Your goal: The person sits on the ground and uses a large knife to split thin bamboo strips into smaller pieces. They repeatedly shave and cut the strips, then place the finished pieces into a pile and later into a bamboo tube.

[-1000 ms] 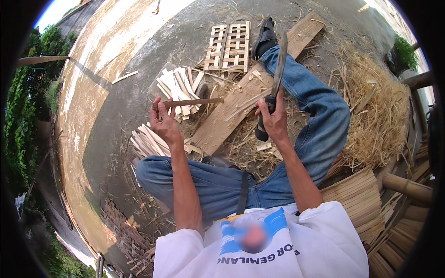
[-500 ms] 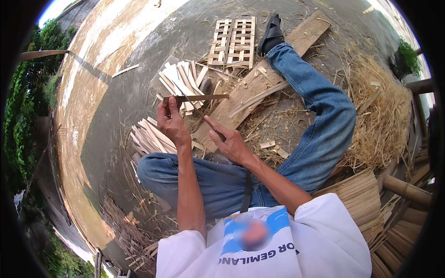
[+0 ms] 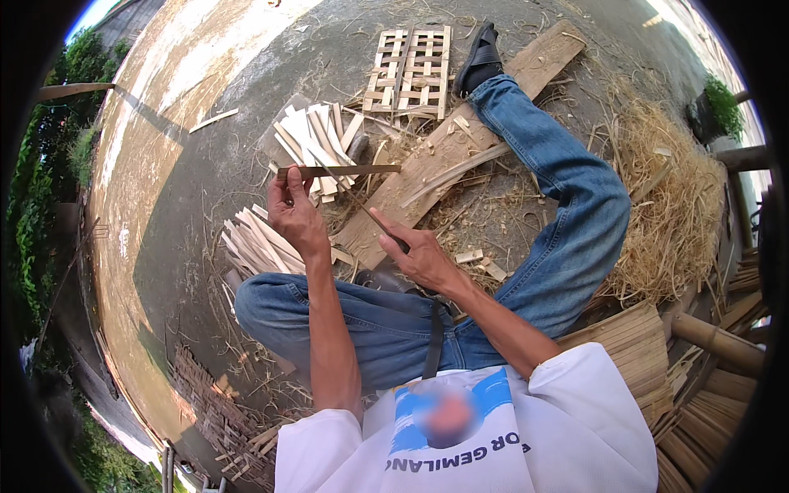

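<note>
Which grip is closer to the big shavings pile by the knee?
Right. The right grip is left of the shavings pile, with the right leg between them; the left grip is farther left, holding a brown strip.

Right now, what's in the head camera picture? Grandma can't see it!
The left hand holds a narrow brown strip; the right hand holds a long-bladed knife angled toward it. Pale strips and a wooden plank lie ahead.

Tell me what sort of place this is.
Probably an outdoor yard used as a workspace for wood or bamboo: a big heap of shavings lies to the right, pale strips are bunched on the ground, and a lattice panel lies farther off.
</note>
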The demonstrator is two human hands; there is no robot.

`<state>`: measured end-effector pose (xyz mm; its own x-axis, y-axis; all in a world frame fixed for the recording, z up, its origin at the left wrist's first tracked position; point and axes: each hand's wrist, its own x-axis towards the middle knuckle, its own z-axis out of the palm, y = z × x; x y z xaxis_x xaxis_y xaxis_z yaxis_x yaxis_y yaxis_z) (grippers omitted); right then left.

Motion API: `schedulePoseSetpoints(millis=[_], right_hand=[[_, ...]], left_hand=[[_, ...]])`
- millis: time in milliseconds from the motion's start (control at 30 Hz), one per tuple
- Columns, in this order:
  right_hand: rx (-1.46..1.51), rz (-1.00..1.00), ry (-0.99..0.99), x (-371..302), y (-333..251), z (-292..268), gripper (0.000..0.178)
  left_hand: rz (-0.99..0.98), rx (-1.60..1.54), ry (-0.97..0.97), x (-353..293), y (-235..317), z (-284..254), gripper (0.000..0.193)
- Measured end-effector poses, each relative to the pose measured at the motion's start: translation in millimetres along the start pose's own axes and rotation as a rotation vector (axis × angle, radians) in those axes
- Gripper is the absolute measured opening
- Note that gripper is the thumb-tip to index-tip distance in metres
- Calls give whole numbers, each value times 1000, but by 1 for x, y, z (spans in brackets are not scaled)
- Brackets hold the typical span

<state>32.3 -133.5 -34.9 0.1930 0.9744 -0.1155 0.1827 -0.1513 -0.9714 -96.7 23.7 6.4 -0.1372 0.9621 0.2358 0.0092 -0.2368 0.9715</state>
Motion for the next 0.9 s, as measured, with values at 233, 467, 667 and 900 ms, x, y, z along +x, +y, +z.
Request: schedulePoseSetpoints(millis=[233,467,667,900], right_hand=[[-64,263,9,13,38,-18,48],[-66,352,64,13,79,-25,51],[46,422,94,12,101,-18,53],[145,309,-2,-6,48,-3,58]], left_hand=[[-12,-17,12,-1,0,-2,23],[-14,-53,-4,-1,-3,0,21],[-115,-140,-9,-6,15,9,31],[-141,-192,28,-9,6,9,32]])
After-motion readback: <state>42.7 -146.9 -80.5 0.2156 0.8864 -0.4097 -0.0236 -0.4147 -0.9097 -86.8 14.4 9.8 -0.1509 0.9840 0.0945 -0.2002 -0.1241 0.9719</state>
